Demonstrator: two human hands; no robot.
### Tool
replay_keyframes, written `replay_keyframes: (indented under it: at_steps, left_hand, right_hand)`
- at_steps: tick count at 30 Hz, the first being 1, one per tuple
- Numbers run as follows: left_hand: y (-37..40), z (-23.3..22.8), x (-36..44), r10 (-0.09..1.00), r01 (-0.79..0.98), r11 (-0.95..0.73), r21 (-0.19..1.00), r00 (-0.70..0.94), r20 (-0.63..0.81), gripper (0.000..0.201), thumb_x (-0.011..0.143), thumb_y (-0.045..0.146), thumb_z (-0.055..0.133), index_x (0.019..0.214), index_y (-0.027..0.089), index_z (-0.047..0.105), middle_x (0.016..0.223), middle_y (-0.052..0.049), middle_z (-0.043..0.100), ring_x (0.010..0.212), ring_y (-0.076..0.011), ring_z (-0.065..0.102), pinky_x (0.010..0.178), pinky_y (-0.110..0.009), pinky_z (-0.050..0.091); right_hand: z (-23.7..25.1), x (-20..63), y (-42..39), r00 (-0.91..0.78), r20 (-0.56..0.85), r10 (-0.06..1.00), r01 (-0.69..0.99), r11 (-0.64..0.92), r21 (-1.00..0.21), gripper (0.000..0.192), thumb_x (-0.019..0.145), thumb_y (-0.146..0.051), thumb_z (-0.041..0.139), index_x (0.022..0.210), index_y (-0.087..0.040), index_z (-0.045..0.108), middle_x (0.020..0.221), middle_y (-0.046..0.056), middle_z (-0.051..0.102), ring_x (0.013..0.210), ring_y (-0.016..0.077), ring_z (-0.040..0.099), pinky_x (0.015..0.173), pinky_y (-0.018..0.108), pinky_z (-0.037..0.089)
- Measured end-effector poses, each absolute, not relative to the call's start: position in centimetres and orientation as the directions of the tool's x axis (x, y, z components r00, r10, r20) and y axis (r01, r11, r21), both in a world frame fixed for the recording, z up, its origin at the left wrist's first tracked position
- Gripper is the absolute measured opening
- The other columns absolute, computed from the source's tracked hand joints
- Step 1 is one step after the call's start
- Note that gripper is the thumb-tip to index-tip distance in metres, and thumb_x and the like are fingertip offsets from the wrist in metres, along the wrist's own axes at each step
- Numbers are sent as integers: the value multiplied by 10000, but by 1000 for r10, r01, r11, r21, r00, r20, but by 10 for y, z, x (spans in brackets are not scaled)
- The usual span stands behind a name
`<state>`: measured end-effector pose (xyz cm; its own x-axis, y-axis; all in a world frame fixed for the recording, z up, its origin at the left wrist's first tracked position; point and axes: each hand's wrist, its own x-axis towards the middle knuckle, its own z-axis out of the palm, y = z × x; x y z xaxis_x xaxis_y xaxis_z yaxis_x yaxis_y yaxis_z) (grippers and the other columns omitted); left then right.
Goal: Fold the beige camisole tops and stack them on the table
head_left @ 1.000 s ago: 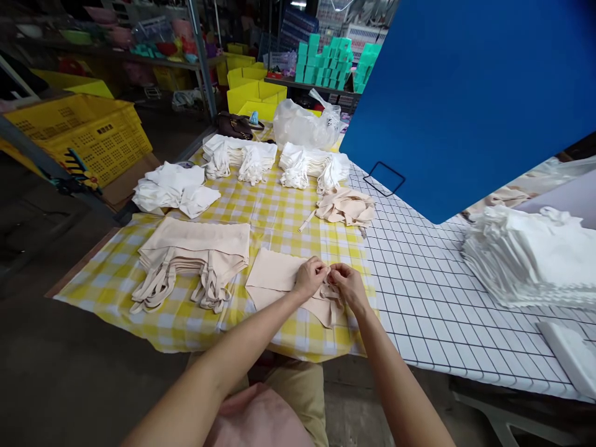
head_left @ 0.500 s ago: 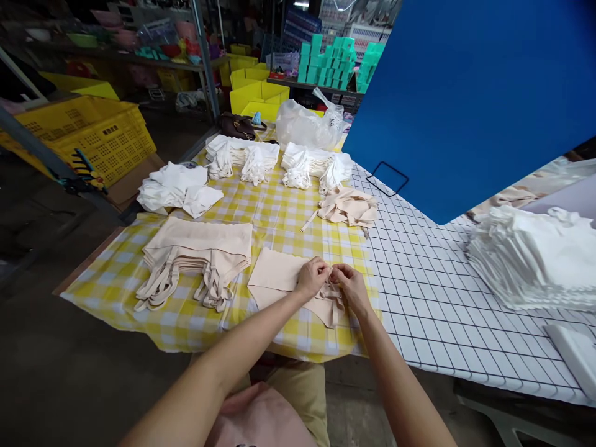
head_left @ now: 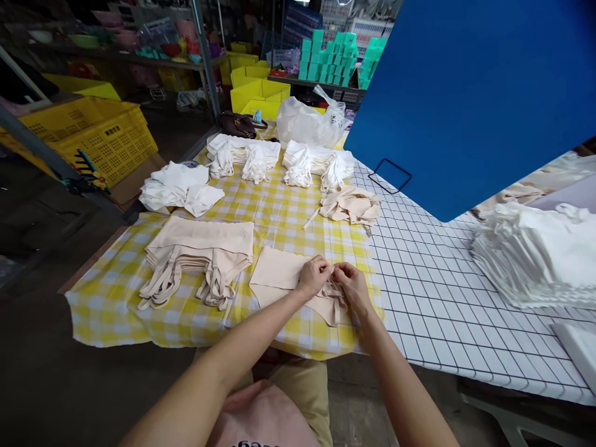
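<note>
A beige garment [head_left: 278,277] lies flat on the yellow checked tablecloth [head_left: 274,214] near the front edge. My left hand [head_left: 313,276] and my right hand [head_left: 351,287] meet over its right end, both pinching its thin beige straps [head_left: 334,293] between the fingertips. To the left lies a stack of folded beige garments [head_left: 200,248] with straps hanging toward me. A loose heap of beige garments [head_left: 350,205] sits just beyond my hands.
White garment piles [head_left: 179,187] [head_left: 244,155] [head_left: 316,164] and a clear plastic bag [head_left: 310,123] fill the cloth's far side. A white stack [head_left: 535,254] rests on the gridded table [head_left: 428,298] at right, under a blue board [head_left: 465,93]. Yellow crates [head_left: 88,133] stand at left.
My hands stay pinched on the straps with only small finger movements. The view has shifted slightly.
</note>
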<state>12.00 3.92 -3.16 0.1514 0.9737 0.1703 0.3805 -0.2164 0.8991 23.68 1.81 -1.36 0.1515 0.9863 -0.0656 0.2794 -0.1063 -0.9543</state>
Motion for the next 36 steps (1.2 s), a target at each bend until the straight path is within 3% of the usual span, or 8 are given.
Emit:
replay_keyframes:
  at_steps: [8,16,21,27,31,36]
  left_hand:
    - [40,-30,119,977,365,-205,908,130,168,183,783,155,524,619,169,604,692,5,563,663,-109,540,633,-209,421]
    - [40,-31,120,979,359,-199,912,123,165,194,776,135,531,593,168,589,677,11,549,648,-104,529,629,-205,414]
    - [39,-31,120,979,360,-201,911,118,169,211,779,138,524,579,172,583,667,13,546,646,-105,526,633,-206,414]
    - [40,-33,120,976,359,-211,909,126,176,177,766,121,531,613,174,603,682,12,564,669,-109,541,644,-207,419]
    - [40,-33,120,975,361,-218,907,123,185,177,761,110,534,610,169,604,693,9,576,676,-109,548,649,-206,420]
    - [40,-33,119,974,364,-223,904,116,194,178,761,111,543,599,162,598,688,9,574,672,-107,550,636,-202,416]
  right_hand:
    - [-17,230,7,265,114,957,518,-41,-854,263,716,-415,519,800,-171,572,708,65,642,626,173,562,613,292,442]
    - [-15,227,6,198,203,959,716,0,-698,300,790,-408,428,793,-170,610,700,78,653,598,176,545,596,285,396]
    - [-17,229,6,151,231,961,771,32,-637,312,818,-409,387,779,-179,593,699,80,646,594,177,540,580,277,377]
    - [-20,228,9,106,249,963,801,66,-595,195,776,-329,416,645,-205,492,625,40,576,533,150,457,548,270,319]
    - [-19,229,14,185,245,952,790,4,-613,150,753,-307,440,643,-208,460,559,8,529,501,136,426,519,257,308]
    - [-16,232,12,307,242,920,754,-81,-651,181,783,-291,386,740,-179,522,611,40,584,527,146,486,527,255,350]
